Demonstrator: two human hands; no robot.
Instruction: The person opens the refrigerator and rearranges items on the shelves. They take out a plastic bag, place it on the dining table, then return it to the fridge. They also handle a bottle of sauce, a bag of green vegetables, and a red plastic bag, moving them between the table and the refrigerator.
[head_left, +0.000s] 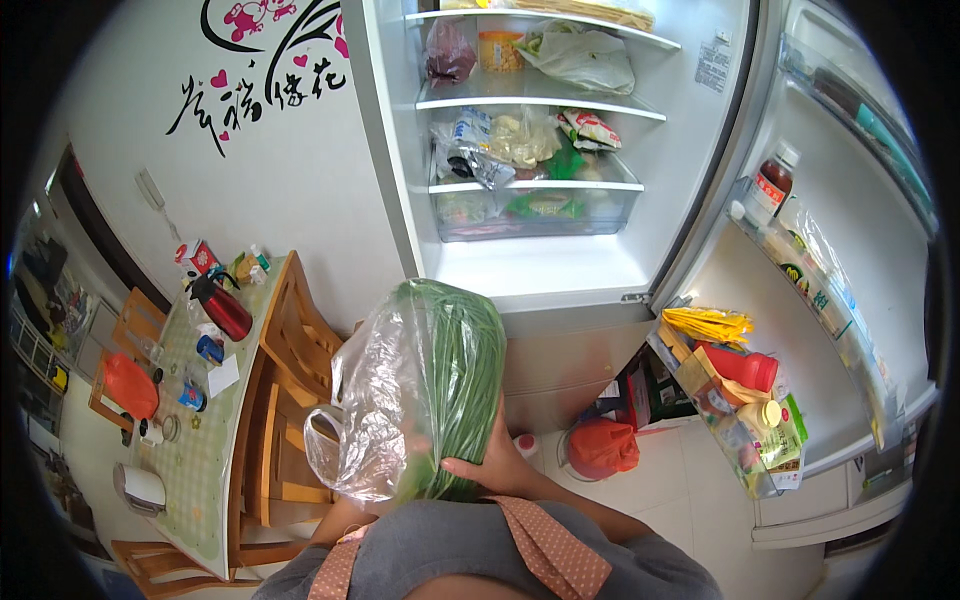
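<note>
A clear plastic bag (375, 405) full of long green leafy stalks (461, 360), like chives or scallions, is held up against my body. My right hand (491, 457) grips its lower right side, thumb on top of the stalks. Behind the bag, my left hand is mostly hidden; only the wrist and forearm show below, so its hold is unclear. Beyond the bag stands an open refrigerator (525, 304). Its shelves carry bagged food (525, 139), an orange-lidded tub (500, 51) and a white bag with greens (581, 56). A clear drawer (536, 214) sits beneath them.
The refrigerator door (847, 217) stands open at right, its racks holding a brown bottle (772, 180), a red bottle (742, 366) and packets. At left are a dining table (195, 450), a red thermos jug (225, 307) and wooden chairs (296, 330). A red bag (604, 448) rests on the floor.
</note>
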